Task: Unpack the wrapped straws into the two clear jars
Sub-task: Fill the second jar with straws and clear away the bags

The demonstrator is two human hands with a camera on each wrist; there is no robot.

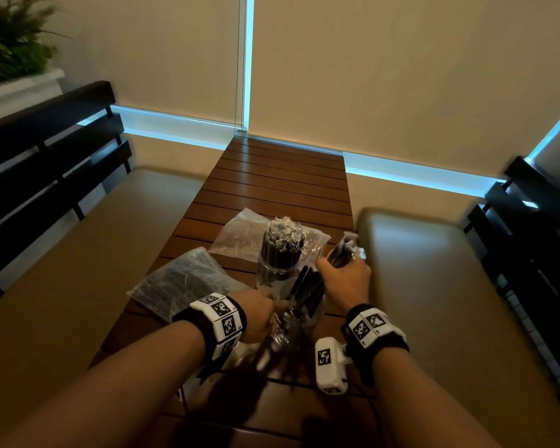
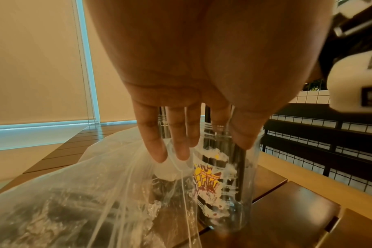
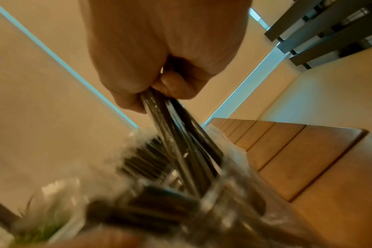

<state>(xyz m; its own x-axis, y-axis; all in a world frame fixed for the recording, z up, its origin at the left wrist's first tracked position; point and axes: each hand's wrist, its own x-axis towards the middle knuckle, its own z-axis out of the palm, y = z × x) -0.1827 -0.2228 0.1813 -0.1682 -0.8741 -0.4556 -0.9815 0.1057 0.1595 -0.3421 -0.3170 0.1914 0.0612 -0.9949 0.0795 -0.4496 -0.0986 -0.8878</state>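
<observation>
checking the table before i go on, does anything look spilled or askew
Nothing spilled. The black wrapped straws in the near clear jar lean and fan out, while those in the far clear jar stand packed upright. The right hand grips more straws; the left hand rests straight fingers on the near jar.

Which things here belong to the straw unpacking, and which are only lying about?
Belong: far jar full of straws; near jar, steadied by left hand; straw bundle gripped by right hand; full straw bag.
Lying about: empty bag; plant.
</observation>
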